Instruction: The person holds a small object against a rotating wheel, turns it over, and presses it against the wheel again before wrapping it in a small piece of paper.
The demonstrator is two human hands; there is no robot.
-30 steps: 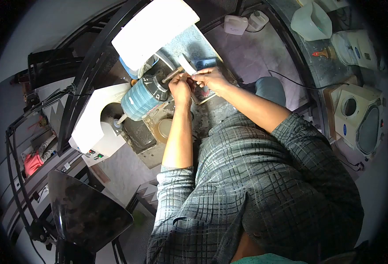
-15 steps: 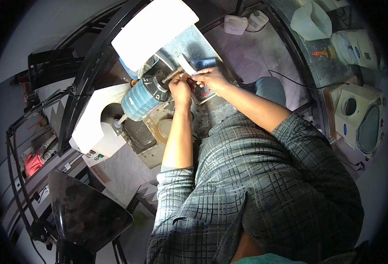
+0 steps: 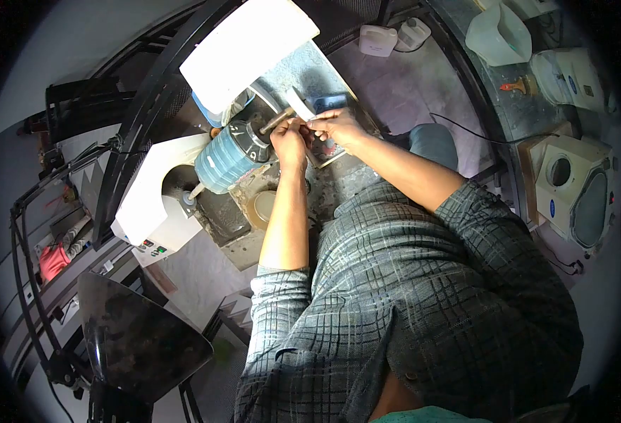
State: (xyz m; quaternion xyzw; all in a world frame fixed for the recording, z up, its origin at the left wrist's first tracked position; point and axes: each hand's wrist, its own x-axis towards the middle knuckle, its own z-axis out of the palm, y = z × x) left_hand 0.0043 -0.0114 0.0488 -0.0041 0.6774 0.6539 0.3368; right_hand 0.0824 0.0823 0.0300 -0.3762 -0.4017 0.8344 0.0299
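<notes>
My left hand (image 3: 289, 146) is closed, its fingertips drawn together just below a brownish metal shaft (image 3: 277, 120). My right hand (image 3: 340, 131) meets it from the right in a pinch, beside the lower end of a white curved disc edge (image 3: 299, 103). Whatever the fingers hold is too small or too hidden to make out. To the left of my left hand lies a ribbed blue motor-like cylinder (image 3: 222, 163) with a dark end cap (image 3: 248, 141), from which the shaft comes out. Behind the disc a blue tray (image 3: 328, 103) shows in part.
A white machine housing (image 3: 157, 187) with coloured buttons stands on the left, and a large white cover (image 3: 250, 49) rises at the back. A round dish (image 3: 265, 206) sits near my left forearm. At the lower left is a black lamp shade (image 3: 138, 335). White jugs (image 3: 378, 41) stand farther back.
</notes>
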